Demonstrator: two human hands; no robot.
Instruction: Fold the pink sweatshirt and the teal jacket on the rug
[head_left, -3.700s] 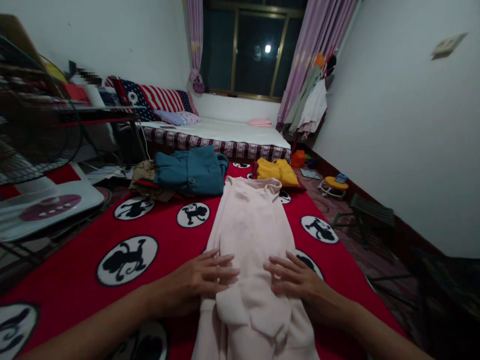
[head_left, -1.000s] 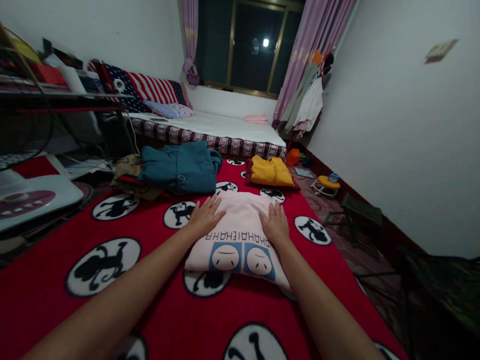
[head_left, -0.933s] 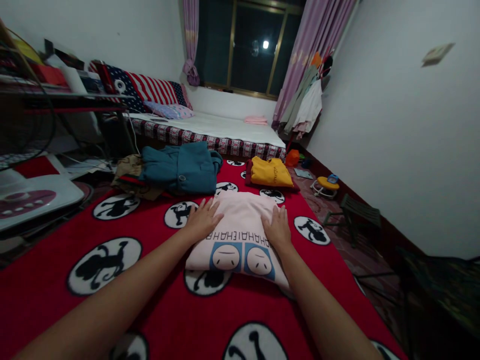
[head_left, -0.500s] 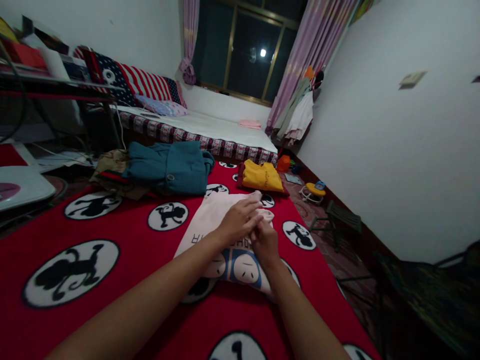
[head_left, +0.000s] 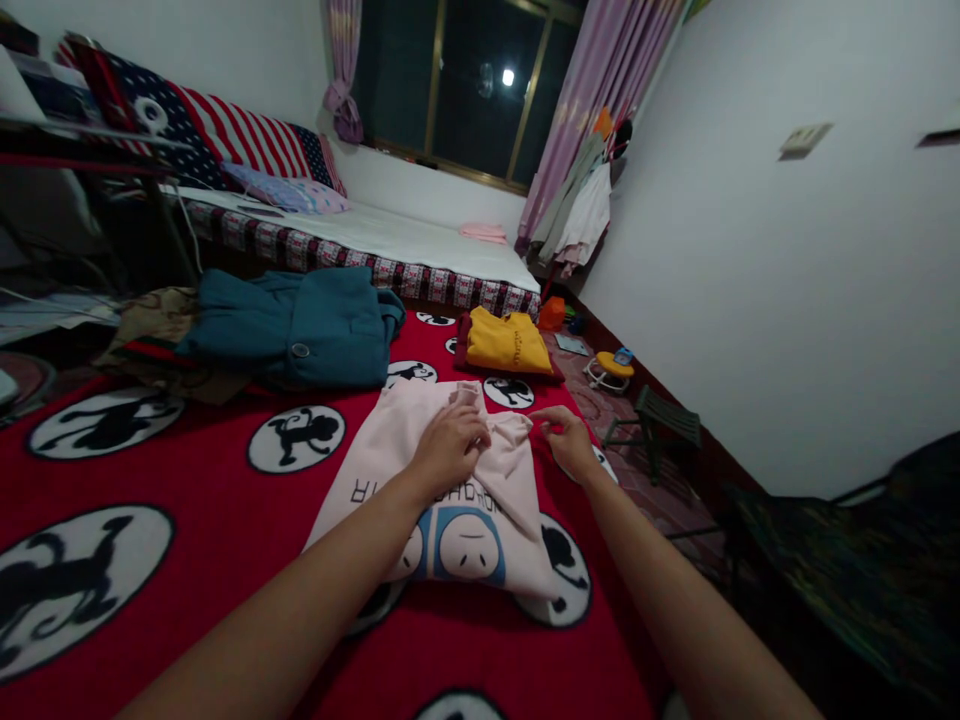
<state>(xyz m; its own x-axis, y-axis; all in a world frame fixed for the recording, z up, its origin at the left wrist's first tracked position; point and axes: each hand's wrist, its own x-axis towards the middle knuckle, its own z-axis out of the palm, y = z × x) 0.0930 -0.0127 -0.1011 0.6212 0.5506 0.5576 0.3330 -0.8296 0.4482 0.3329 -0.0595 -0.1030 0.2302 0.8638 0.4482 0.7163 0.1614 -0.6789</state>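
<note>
A folded pale pink garment (head_left: 390, 440) with blue cartoon faces and dark letters lies on a red blanket (head_left: 187, 520) printed with black monkey circles. My left hand (head_left: 448, 450) rests on the garment's far middle, fingers curled onto the cloth. My right hand (head_left: 568, 441) pinches the garment's far right corner at the blanket's right edge. Both forearms reach in from below.
A teal jacket (head_left: 300, 325) lies on the far left of the blanket, beside a brown bundle (head_left: 154, 320). A folded yellow top (head_left: 508, 340) sits beyond the pink garment. A bed (head_left: 390, 245) stands behind. A small green stool (head_left: 651, 415) and yellow stool (head_left: 607, 368) stand right.
The long pink garment was folded in half, showing its printed faces. My hands pressed its far edge, came together at the middle, and the right hand has now drawn the corner out rightward.
</note>
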